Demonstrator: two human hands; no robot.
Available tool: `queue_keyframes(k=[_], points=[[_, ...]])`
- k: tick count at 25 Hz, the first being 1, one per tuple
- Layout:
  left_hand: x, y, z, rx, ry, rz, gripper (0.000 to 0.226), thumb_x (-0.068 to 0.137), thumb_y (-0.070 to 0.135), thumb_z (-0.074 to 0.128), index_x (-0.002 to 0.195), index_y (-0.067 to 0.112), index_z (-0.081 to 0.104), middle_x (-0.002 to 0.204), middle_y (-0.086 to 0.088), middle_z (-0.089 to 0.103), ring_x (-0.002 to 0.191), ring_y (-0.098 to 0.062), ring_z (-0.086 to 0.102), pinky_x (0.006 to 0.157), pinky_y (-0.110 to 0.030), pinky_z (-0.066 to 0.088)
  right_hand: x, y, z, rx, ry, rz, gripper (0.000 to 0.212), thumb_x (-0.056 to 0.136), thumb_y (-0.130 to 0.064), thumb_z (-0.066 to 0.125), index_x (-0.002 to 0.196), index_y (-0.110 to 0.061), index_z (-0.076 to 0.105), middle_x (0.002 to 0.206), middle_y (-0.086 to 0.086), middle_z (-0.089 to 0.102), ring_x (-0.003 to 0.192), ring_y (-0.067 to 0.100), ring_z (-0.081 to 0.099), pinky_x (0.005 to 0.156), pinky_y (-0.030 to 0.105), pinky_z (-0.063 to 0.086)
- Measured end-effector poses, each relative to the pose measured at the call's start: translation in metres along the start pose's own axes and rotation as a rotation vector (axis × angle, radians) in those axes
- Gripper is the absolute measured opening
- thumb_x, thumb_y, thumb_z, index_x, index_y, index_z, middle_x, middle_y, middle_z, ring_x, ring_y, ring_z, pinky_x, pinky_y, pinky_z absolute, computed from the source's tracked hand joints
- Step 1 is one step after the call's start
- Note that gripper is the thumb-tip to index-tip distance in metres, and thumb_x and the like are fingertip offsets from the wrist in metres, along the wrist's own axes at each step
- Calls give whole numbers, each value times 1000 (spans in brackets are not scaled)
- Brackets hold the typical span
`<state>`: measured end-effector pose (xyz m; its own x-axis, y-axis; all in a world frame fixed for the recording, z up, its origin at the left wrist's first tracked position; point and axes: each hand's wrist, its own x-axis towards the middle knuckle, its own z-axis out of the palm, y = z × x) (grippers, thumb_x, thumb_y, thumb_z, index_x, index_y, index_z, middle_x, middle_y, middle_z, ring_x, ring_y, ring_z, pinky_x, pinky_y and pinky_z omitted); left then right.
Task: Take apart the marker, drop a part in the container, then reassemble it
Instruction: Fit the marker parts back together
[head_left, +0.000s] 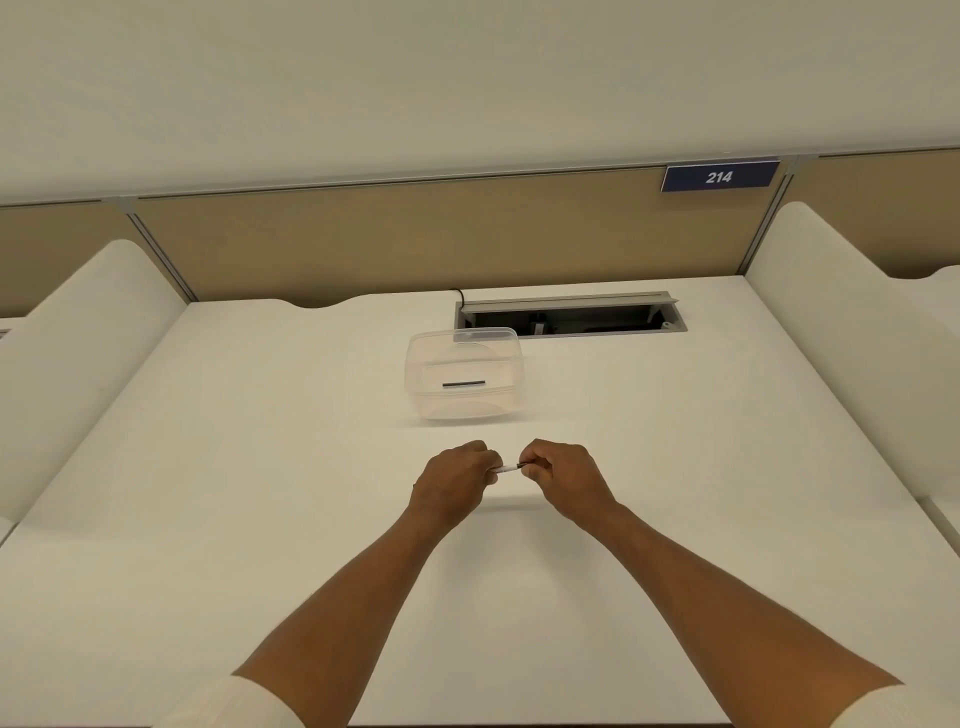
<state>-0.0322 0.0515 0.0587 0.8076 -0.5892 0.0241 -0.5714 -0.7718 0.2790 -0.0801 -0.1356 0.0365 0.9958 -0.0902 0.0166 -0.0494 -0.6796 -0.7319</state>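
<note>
A thin white marker (506, 468) with a dark band near its right end lies level between my two hands, just above the white desk (260, 467). My left hand (454, 480) grips its left end with curled fingers. My right hand (563, 478) pinches the dark right end. Only a short stretch of the marker shows between the fists. A clear plastic container (514, 376) stands on the desk beyond my hands, with a small dark stick-shaped part (463, 384) lying flat on its bottom.
An open grey cable tray (571, 314) is set into the desk behind the container, with a black cable at its left end. Beige partition panels close the back, with a blue sign reading 214 (719, 176). White curved dividers (831, 332) stand at both sides.
</note>
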Motion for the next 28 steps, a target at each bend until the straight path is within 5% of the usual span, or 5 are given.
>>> queue_keyframes(k=[18,28], points=[[5,8,-4,0,12,6,12,91,17,59,97,18,69,90,1,64,77,-25,60,60,-32,41,7,-1,3,-98,-61,-36,21,91,-15,48,71,-23,51,63,-7,51,63,19,46,59,39,42],[11,4,-6,14,-16,17,13,92,18,58,100,19,69,92,2,64,80,-24,61,63,-34,46,5,-7,7,289,-148,265,36,99,-25,41,67,-12,53,58,-2,48,52,12,40,52,24,32]])
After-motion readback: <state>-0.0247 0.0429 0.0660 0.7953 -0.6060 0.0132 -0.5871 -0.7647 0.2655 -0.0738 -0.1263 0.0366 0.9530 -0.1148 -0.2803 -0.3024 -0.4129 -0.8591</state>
